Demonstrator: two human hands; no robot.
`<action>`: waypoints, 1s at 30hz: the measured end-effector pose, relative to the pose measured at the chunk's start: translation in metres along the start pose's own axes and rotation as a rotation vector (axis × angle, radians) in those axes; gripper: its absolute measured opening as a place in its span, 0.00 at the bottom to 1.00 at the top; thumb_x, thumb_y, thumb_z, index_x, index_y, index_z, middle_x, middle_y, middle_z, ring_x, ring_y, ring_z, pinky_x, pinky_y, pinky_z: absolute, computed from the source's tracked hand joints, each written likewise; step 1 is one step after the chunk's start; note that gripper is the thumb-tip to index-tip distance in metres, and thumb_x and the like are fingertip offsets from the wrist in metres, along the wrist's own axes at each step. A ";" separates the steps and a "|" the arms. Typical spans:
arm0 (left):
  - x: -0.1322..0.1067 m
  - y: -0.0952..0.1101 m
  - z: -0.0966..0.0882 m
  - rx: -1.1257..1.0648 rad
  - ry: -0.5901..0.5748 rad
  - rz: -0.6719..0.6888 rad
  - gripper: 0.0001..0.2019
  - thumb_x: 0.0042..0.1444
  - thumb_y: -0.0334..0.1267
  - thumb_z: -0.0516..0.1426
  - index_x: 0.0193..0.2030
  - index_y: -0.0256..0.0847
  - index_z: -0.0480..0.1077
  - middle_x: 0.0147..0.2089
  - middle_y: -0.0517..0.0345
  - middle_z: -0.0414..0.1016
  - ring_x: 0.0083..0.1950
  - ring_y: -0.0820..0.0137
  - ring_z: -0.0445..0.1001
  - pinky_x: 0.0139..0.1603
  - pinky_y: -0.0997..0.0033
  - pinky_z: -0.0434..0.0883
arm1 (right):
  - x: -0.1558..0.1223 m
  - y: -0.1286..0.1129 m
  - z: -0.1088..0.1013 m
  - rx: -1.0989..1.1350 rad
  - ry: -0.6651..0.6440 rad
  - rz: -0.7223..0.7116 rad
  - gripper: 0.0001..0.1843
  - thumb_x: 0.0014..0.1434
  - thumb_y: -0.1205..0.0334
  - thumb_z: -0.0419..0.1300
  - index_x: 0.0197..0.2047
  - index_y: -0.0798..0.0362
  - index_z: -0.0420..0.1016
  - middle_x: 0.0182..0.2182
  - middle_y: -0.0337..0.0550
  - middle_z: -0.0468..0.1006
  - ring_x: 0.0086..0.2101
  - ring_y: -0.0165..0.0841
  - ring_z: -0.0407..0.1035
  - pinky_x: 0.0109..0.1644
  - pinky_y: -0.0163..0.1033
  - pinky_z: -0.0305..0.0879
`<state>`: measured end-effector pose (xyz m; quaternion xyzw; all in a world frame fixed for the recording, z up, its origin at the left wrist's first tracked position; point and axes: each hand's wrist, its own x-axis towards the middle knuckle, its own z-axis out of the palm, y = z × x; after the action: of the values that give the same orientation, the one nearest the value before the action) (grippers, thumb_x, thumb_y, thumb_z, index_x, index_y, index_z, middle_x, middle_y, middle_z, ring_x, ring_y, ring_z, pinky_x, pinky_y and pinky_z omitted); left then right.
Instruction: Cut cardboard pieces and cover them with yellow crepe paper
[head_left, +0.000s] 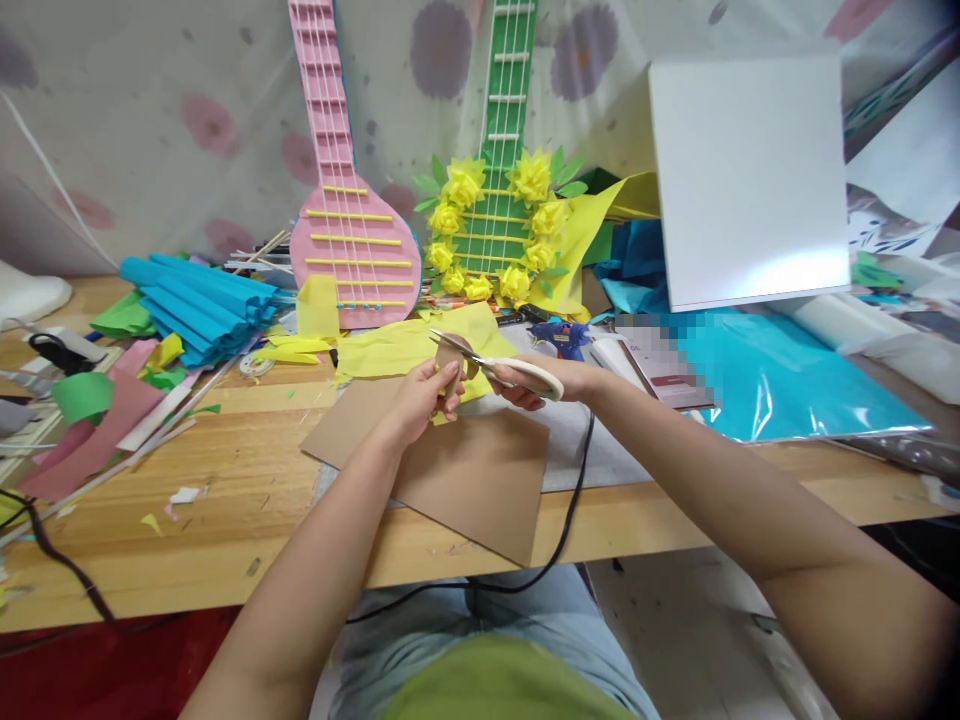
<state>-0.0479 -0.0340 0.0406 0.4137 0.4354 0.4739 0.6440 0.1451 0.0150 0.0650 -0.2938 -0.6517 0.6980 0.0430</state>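
My right hand (517, 388) grips white-handled scissors (529, 372), whose blades point left at a small piece of brown cardboard (453, 352). That piece is pinched in my left hand (431, 395), with a bit of yellow paper showing below the fingers. Under both hands lies a larger sheet of brown cardboard (480, 490). Behind it, crumpled yellow crepe paper (390, 345) spreads over the table. A blue glue gun (562, 338) rests just beyond my right wrist.
A pink cardboard guitar (356, 250) and a green one (495, 220) with yellow paper flowers lean at the back. Blue crepe paper (202, 305) and scraps lie left. A white board (750, 180) stands right, above a blue sheet (810, 375). A black cable (574, 510) hangs over the table's edge.
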 end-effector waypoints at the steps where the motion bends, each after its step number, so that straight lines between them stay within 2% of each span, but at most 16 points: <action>1: 0.000 0.001 0.000 0.001 -0.006 -0.005 0.14 0.47 0.44 0.60 0.29 0.35 0.65 0.21 0.64 0.65 0.15 0.82 0.59 0.14 0.81 0.59 | -0.001 -0.001 -0.001 0.000 -0.003 0.004 0.28 0.50 0.36 0.53 0.30 0.56 0.59 0.20 0.29 0.48 0.18 0.18 0.43 0.17 0.25 0.39; 8: -0.002 0.002 0.001 0.029 -0.036 -0.023 0.13 0.48 0.43 0.59 0.28 0.35 0.64 0.20 0.63 0.65 0.14 0.83 0.56 0.13 0.81 0.56 | -0.007 -0.004 -0.007 0.029 -0.012 0.056 0.27 0.50 0.38 0.56 0.30 0.56 0.59 0.19 0.28 0.47 0.17 0.18 0.42 0.17 0.24 0.39; 15: -0.001 0.002 -0.002 0.068 -0.085 -0.008 0.12 0.49 0.42 0.59 0.26 0.35 0.63 0.19 0.65 0.61 0.13 0.85 0.52 0.13 0.82 0.50 | -0.013 -0.007 -0.017 0.035 -0.083 0.116 0.25 0.51 0.39 0.56 0.30 0.56 0.59 0.18 0.27 0.44 0.16 0.17 0.40 0.16 0.24 0.38; 22: -0.001 0.004 -0.004 0.104 -0.067 -0.052 0.12 0.49 0.41 0.59 0.26 0.34 0.64 0.20 0.64 0.61 0.13 0.87 0.49 0.13 0.83 0.44 | -0.017 -0.013 -0.021 -0.041 -0.053 0.172 0.24 0.52 0.40 0.55 0.30 0.56 0.59 0.17 0.27 0.46 0.16 0.17 0.41 0.15 0.24 0.39; 30: -0.002 0.007 -0.006 0.123 -0.049 -0.069 0.11 0.47 0.40 0.60 0.24 0.35 0.64 0.18 0.64 0.60 0.13 0.86 0.49 0.13 0.82 0.42 | -0.017 -0.014 -0.023 -0.061 -0.033 0.196 0.24 0.52 0.41 0.56 0.29 0.56 0.59 0.16 0.27 0.47 0.15 0.17 0.43 0.15 0.24 0.40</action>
<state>-0.0556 -0.0338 0.0458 0.4487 0.4618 0.4133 0.6439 0.1652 0.0300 0.0844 -0.3459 -0.6414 0.6834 -0.0452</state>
